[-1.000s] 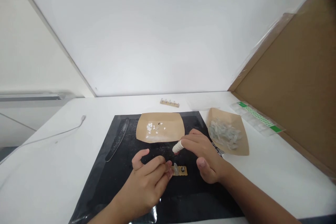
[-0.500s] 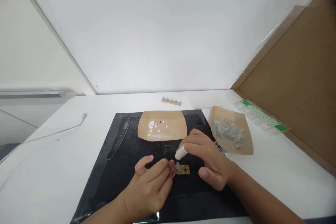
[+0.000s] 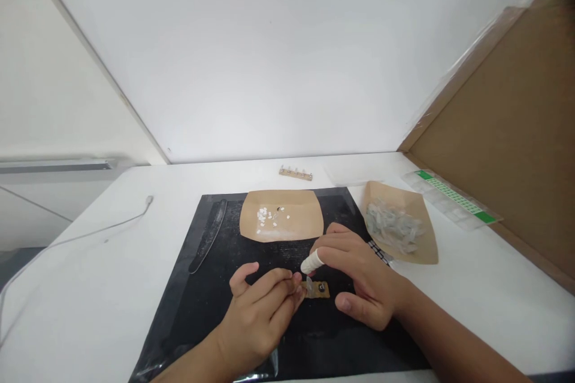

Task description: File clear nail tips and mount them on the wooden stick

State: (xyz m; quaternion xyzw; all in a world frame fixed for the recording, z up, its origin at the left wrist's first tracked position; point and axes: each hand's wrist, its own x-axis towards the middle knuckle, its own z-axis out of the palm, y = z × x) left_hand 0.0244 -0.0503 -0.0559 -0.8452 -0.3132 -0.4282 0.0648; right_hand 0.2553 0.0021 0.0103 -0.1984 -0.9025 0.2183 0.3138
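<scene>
A small tan strip (image 3: 322,294) lies on the black mat, with a dark round piece at its right end and a translucent piece (image 3: 309,287) standing on it. My left hand (image 3: 260,311) has its fingers closed on the strip's left end, which they cover. Just above and right of the strip is my right hand (image 3: 359,275), thumb and fingers apart, with a white cover (image 3: 312,261) on the index finger. That fingertip is close to the translucent piece; whether they touch I cannot tell.
A tan tray (image 3: 296,230) holds small white pieces. Another tan tray (image 3: 426,239) holds many translucent pieces. A dark nail file (image 3: 207,237) lies on the black mat (image 3: 197,299). Further back sits a second strip (image 3: 295,174). Clear plastic with green bands (image 3: 453,194) lies right, a cable (image 3: 103,232) left.
The whole view has shifted slightly, moving things a little to the right. Both hands hold nearly the same pose around the strip.
</scene>
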